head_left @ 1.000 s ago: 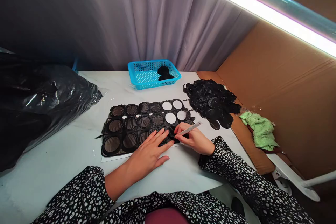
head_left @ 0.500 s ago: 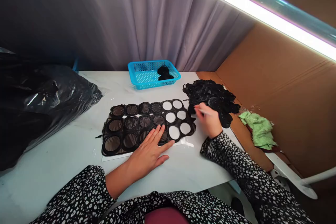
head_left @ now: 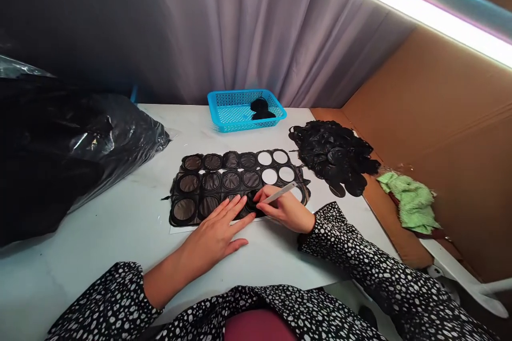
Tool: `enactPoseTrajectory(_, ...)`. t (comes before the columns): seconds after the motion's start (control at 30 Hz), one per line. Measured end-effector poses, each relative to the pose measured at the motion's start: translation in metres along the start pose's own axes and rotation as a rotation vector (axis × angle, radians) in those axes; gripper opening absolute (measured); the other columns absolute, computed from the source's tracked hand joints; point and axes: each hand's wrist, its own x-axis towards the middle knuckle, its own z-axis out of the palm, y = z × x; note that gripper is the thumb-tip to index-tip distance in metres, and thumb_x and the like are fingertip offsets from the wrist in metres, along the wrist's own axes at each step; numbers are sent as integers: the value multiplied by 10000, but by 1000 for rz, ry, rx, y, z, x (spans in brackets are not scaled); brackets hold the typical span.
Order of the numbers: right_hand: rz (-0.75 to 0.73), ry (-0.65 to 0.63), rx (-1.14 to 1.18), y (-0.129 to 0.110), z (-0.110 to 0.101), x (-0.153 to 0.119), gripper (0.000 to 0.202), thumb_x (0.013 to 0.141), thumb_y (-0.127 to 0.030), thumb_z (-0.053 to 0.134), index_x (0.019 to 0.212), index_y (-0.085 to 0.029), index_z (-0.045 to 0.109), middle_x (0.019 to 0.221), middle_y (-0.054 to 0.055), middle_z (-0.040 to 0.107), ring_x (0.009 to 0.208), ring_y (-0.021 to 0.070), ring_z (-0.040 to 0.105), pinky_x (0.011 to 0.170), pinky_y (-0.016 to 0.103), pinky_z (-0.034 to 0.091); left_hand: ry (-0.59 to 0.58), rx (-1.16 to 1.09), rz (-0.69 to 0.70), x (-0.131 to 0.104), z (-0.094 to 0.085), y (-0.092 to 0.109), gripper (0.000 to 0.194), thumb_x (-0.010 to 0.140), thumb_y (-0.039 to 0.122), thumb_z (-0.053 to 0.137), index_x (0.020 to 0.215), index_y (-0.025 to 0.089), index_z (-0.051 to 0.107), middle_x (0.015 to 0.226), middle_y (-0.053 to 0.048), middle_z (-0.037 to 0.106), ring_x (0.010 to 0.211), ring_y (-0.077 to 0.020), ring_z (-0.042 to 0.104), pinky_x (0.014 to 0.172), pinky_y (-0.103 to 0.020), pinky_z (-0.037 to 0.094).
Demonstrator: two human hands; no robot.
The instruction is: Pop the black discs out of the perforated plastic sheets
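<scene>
L hand [head_left: 214, 232] open, fingers spread on black sheet w/ round cells [head_left: 210, 181], mid-table. R hand [head_left: 286, 208] grips slim whitish hand tool [head_left: 280, 192], tip end at sheet's 5 o'clock. Prob. best: L fingers firm but clear of tip, tool low so adj. rings don't tear. From sheet: blue plastic basket [head_left: 248, 128] 12 o'clock; black disc pile [head_left: 332, 154] 2 o'clock, near, might snag R sleeve [head_left: 340, 232]; green cloth [head_left: 412, 202] 3 o'clock.

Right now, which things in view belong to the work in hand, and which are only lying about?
In the work:
black sheet of round rings, under the spread left hand
slim white tool, held in the right hand
probably the heap of black pieces and blue plastic basket

Apparently just lying about:
green cloth
dark plastic bag, contents unclear
</scene>
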Motion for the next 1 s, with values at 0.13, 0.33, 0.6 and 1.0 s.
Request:
enactPoseTrajectory(0.13,-13,-16,-9,2,0,2,208,922,-243,566,722,-204,524,916,47,644,843,171,590,742,303,486,6,-8,0,0,1,0,532,990,478,489,1484,318,380,1616,-74,216,1460,-290,279,1169,-472,294)
enactPoseTrajectory(0.33,-45,-16,-62,2,0,3,214,921,-219,575,716,-202,518,896,39,619,837,166,575,758,299,481,-4,12,-5,-1,3,0,540,984,465,509,1487,326,370,1622,-80,195,1464,-305,264,1166,-478,293)
enactPoseTrajectory(0.6,-251,-35,-471,0,20,-11,85,948,-165,494,911,-194,566,1048,121,643,932,231,572,817,384,504,14,32,0,-2,11,-2,590,969,457,540,1505,324,333,1639,-111,71,1471,-341,220,1154,-502,308)
enactPoseTrajectory(1.0,-63,288,-499,27,-49,50,96,926,-173,484,871,-198,559,890,89,676,844,220,620,759,317,465,47,59,-112,26,-11,-8,562,1000,515,431,1463,197,416,1519,-150,409,1418,-283,369,1147,-463,334)
